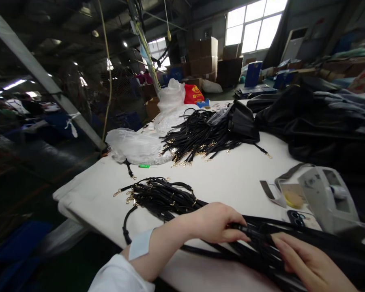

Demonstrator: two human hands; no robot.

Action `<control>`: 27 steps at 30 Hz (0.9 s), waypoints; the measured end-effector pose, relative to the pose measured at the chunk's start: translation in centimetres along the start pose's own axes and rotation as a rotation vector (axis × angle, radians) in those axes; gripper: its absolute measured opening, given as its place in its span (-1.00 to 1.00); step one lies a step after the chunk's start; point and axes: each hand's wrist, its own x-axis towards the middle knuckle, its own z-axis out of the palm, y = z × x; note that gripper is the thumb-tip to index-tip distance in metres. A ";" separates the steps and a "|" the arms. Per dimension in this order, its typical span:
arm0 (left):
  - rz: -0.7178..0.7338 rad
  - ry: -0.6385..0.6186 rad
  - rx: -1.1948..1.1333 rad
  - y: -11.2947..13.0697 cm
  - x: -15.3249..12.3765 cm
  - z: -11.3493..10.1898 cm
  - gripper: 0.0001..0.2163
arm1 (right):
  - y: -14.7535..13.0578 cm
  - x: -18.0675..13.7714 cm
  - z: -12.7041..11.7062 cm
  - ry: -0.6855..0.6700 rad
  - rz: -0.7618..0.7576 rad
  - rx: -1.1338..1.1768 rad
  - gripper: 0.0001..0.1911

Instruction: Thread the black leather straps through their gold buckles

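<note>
My left hand (214, 223) is closed round a bundle of black straps (261, 239) that lies across the near edge of the white table (237, 178). My right hand (307, 261) rests on the same bundle a little further right, its fingers stretched along the straps. Just left of my left hand sits a loose pile of black straps with gold clasps (158, 194). Further back lies a larger heap of the same straps (200, 136).
Clear plastic bags (136, 146) lie at the table's far left. Dark folded cloth (319, 117) covers the right side. A grey machine (328, 198), a phone (295, 218) and a small green object (144, 166) are on the table. Cardboard boxes (203, 56) stand behind.
</note>
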 end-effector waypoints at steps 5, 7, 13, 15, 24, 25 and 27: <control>0.052 0.059 0.048 0.9 1.4 1.5 -0.72 | -1.6 0.8 0.0 -0.147 0.118 0.003 -0.46; 0.063 0.073 0.047 1.1 1.8 2.1 -0.70 | -1.6 0.7 -0.1 -0.152 0.148 0.021 -0.46; 0.076 0.121 0.045 1.5 2.3 3.0 -0.67 | -1.2 0.4 -0.9 -0.163 0.159 0.077 -0.51; 0.080 0.135 0.041 1.6 2.4 3.0 -0.68 | -1.2 0.3 -1.1 -0.149 0.148 0.079 -0.52; 0.131 0.019 0.253 2.2 2.6 3.5 -0.70 | -1.7 0.5 -0.5 -0.193 0.125 0.032 -0.51; 0.123 0.013 0.253 2.3 2.6 3.6 -0.69 | -1.5 0.5 -0.5 -0.207 0.136 0.033 -0.49; 0.131 0.008 0.212 2.2 2.4 3.5 -0.67 | -0.8 0.4 -0.6 -0.255 0.173 0.049 -0.45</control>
